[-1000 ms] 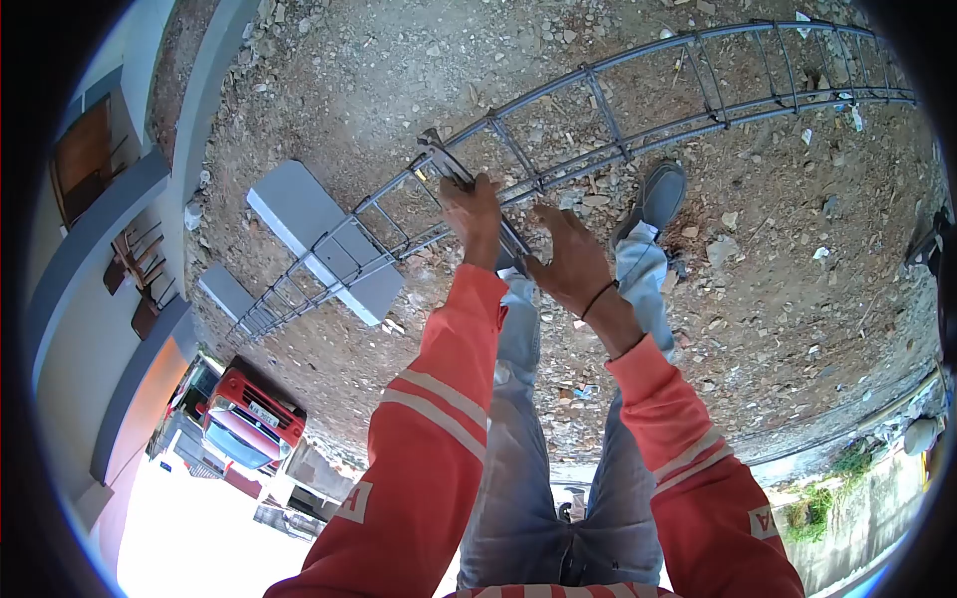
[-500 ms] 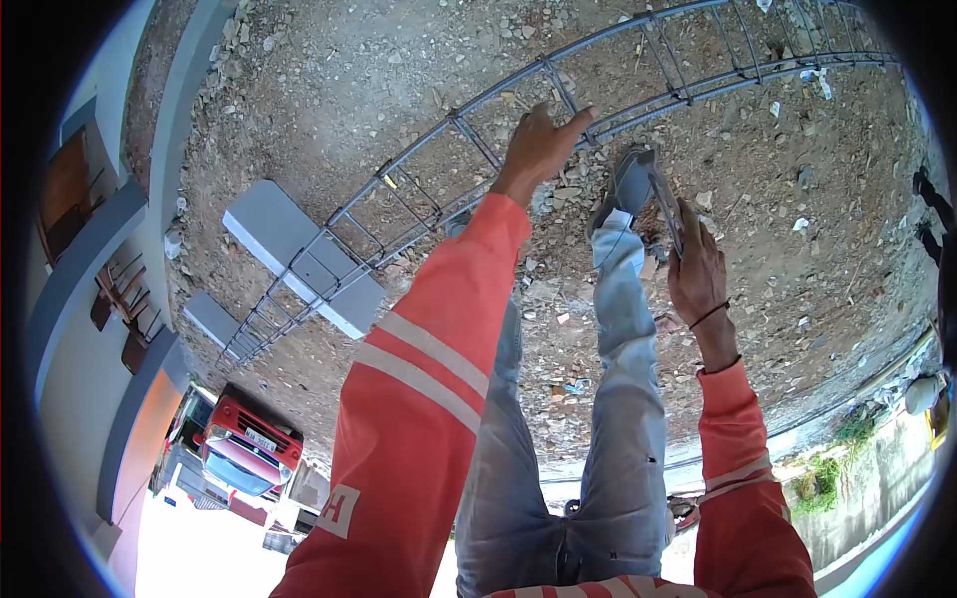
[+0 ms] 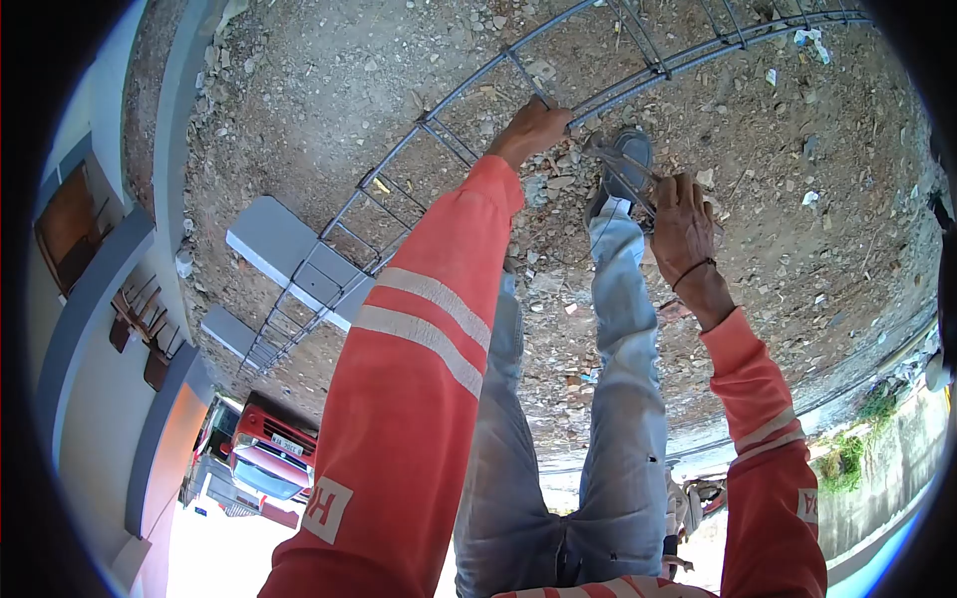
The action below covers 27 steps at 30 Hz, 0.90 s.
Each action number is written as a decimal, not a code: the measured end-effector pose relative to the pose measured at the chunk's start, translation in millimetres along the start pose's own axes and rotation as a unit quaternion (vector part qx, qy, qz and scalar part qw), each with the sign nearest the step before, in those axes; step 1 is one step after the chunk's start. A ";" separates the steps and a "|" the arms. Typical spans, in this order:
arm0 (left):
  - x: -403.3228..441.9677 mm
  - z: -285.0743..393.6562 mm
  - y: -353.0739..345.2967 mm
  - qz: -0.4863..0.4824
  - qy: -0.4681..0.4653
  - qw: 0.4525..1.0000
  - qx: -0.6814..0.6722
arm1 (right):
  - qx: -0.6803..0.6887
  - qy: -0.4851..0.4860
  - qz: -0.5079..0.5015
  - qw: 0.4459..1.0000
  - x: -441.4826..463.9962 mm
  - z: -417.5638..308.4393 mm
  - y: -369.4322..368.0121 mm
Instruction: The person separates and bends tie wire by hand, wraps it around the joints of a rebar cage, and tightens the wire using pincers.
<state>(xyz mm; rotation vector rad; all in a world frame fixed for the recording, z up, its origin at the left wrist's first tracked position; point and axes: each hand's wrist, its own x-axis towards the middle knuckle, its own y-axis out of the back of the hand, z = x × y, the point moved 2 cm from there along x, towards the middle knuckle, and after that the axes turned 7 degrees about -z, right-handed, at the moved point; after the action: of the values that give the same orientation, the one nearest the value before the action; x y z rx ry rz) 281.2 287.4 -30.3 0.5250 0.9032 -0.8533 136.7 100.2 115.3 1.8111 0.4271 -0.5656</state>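
Observation:
A long cage of tied steel rebar (image 3: 469,88) curves across the upper part of the head view. My left hand (image 3: 533,132) is closed round its near bar, by a cross tie; the fingertips are partly hidden. My right hand (image 3: 683,224) grips metal pincers (image 3: 626,167) by the handles. Their head points up and left, above my shoe (image 3: 630,159) and apart from the cage. Some of the handle length is covered by my fingers.
Grey slabs (image 3: 274,239) lie under the cage's left end. Stones and rubble cover the ground (image 3: 778,219). A building with a grey ledge (image 3: 164,149) is on the left, a red vehicle (image 3: 274,444) lower left, a wall (image 3: 887,478) at lower right.
My right hand has moved up and left with the pincers, whose head now tilts toward the cage. My left hand has closed on the bar. The cage appears higher and further left in view.

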 end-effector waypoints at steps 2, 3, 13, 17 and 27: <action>-0.7 3.1 1.8 -0.019 0.022 0.999 0.023 | -0.004 0.007 0.030 1.000 -0.3 -5.3 -0.4; -1.0 3.7 1.4 -0.020 0.022 0.999 0.022 | -0.004 0.007 0.029 1.000 0.0 -7.8 -0.4; 27.0 -26.4 -7.6 0.043 0.045 0.998 -0.013 | -0.025 -0.004 0.018 1.000 9.8 -14.0 -9.9; 7.6 -4.2 -3.5 0.045 0.040 0.997 0.048 | -0.065 -0.035 0.008 0.997 14.8 -15.6 -19.7; -7.2 12.7 9.6 -0.045 0.048 0.998 0.011 | 0.130 0.067 -0.009 0.989 9.4 0.6 -30.4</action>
<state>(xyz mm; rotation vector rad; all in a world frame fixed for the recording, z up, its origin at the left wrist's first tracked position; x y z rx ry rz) 292.4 286.9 -16.9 0.5515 1.0115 -0.9270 127.6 108.9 86.1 2.1047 0.4780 -0.5323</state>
